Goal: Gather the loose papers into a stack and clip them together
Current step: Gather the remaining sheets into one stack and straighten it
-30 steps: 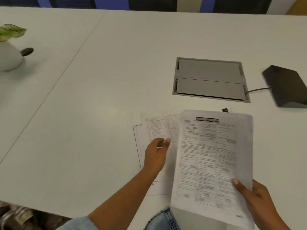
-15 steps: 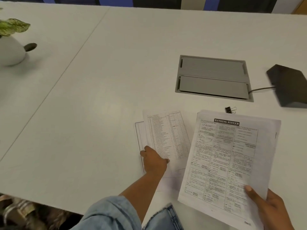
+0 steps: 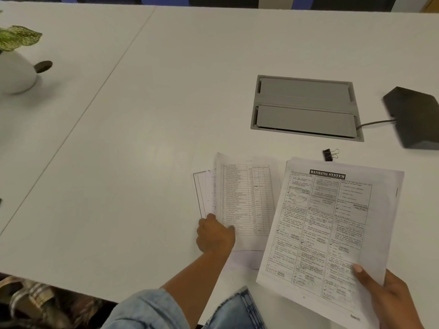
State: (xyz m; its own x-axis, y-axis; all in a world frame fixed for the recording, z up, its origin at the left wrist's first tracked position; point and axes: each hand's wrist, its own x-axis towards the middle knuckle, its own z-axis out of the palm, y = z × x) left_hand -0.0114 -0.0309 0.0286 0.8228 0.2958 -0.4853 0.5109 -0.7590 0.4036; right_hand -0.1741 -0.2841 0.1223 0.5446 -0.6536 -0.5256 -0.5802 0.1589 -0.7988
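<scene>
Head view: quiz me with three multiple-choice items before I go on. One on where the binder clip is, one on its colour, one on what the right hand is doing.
1. Where is the binder clip?
A. On the floor
B. On the table, just past the top edge of the Banking System sheet
C. Clamped on that sheet

2. What colour is the clip's body?
A. Red
B. Blue
C. Black

3. What is the right hand doing?
A. Holding the Banking System sheet by its lower right part
B. Lying flat and empty on the table
C. Pinching the clip

Answers:
1 B: it lies loose on the table by the sheet's top edge.
2 C: the body is black, with wire handles.
3 A: its thumb presses on the sheet's lower right part.
</scene>
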